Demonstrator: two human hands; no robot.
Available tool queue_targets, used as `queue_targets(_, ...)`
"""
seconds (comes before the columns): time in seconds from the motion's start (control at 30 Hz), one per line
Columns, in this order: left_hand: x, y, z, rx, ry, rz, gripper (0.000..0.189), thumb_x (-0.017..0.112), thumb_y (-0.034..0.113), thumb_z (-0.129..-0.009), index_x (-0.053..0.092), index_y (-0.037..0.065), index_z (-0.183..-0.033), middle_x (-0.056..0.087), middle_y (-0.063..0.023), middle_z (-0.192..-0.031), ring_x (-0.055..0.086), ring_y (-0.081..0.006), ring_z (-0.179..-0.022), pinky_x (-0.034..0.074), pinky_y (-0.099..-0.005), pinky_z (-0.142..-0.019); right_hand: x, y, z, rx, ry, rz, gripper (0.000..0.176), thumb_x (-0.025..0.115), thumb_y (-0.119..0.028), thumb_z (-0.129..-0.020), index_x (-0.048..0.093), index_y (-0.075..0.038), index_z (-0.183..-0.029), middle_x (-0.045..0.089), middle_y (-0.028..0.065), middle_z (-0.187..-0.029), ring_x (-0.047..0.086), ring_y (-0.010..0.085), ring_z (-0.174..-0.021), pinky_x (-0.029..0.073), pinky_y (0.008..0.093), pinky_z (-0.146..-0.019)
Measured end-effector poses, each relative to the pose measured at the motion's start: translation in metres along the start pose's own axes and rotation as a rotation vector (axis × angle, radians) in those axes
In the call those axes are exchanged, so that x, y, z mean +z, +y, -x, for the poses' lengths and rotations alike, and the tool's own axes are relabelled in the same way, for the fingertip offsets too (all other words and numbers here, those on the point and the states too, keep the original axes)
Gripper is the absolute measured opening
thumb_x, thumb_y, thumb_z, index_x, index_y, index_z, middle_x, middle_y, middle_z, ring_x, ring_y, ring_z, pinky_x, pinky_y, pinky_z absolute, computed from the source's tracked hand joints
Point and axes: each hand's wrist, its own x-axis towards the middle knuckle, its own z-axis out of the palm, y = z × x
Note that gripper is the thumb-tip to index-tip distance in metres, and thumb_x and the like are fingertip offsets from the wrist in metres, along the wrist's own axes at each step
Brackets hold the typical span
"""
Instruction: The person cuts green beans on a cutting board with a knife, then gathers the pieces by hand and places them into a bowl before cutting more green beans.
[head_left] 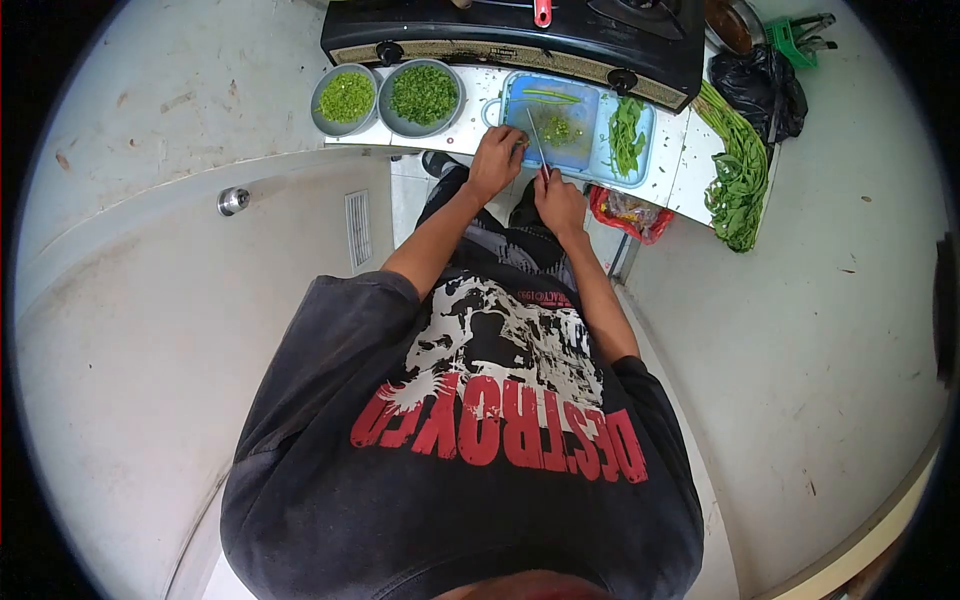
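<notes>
My right hand (560, 205) is closed around the dark red handle of a knife (533, 128), whose blade points away from me over the blue cutting board (592, 112). Just left of the blade, my left hand (497, 155) rests at the board's near left part with its fingers curled together. What they pinch, if anything, is too small to make out. Small chopped green bits (560, 130) lie right of the blade. Long green stems (550, 97) are along the board's far side, and a bunch of green leaves (627, 137) is on its right part.
Two grey bowls of chopped greens (346, 97) (423, 95) stand left of the board. Behind is a black gas stove (450, 35). A leafy bundle (738, 185) and a black plastic bag (757, 90) are at right. Below the counter sits a red bag (632, 215).
</notes>
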Motion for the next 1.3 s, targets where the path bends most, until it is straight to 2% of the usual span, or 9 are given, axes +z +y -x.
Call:
queue_targets(0.5,0.001,-0.001,0.0,-0.011,-0.003,-0.005,0.015,0.07,0.003,-0.084,0.068,0.001,-0.099,0.065,-0.0173,-0.1,0.06,-0.0395,-0.097,0.05,-0.0477,-0.088,0.01,-0.008,-0.016,-0.046,0.027,-0.055,0.042,0.053,-0.04,-0.102,0.066,-0.001,-0.097,0.068,0.0276,-0.071,0.07,0.0465,-0.068,0.056,0.0576,-0.065)
queue_targets(0.7,0.002,0.001,-0.001,-0.012,0.025,0.017,0.015,0.067,-0.002,-0.082,0.069,0.003,-0.096,0.065,-0.0153,-0.095,0.06,-0.0376,-0.094,0.049,-0.0467,-0.087,0.013,-0.007,-0.02,-0.048,0.028,-0.038,0.042,0.053,-0.04,-0.102,0.066,0.0,-0.096,0.068,0.0272,-0.07,0.07,0.0461,-0.067,0.056,0.057,-0.064)
queue_targets(0.8,0.001,0.002,0.0,-0.051,0.028,0.02,0.012,0.071,0.006,-0.087,0.07,0.003,-0.099,0.068,-0.0166,-0.099,0.064,-0.0387,-0.097,0.052,-0.0464,-0.087,0.009,0.0,-0.006,-0.062,0.026,-0.016,0.04,0.054,-0.039,-0.102,0.065,0.0,-0.096,0.069,0.0265,-0.071,0.071,0.0451,-0.069,0.057,0.0561,-0.065)
queue_targets(1.3,0.002,-0.001,-0.001,-0.06,0.002,0.012,0.013,0.071,0.004,-0.085,0.071,0.001,-0.098,0.068,-0.0175,-0.099,0.064,-0.0385,-0.096,0.052,-0.0465,-0.086,0.009,-0.009,-0.013,-0.057,0.026,-0.044,0.04,0.053,-0.039,-0.102,0.065,-0.002,-0.097,0.068,0.0263,-0.069,0.07,0.0458,-0.067,0.056,0.0568,-0.064)
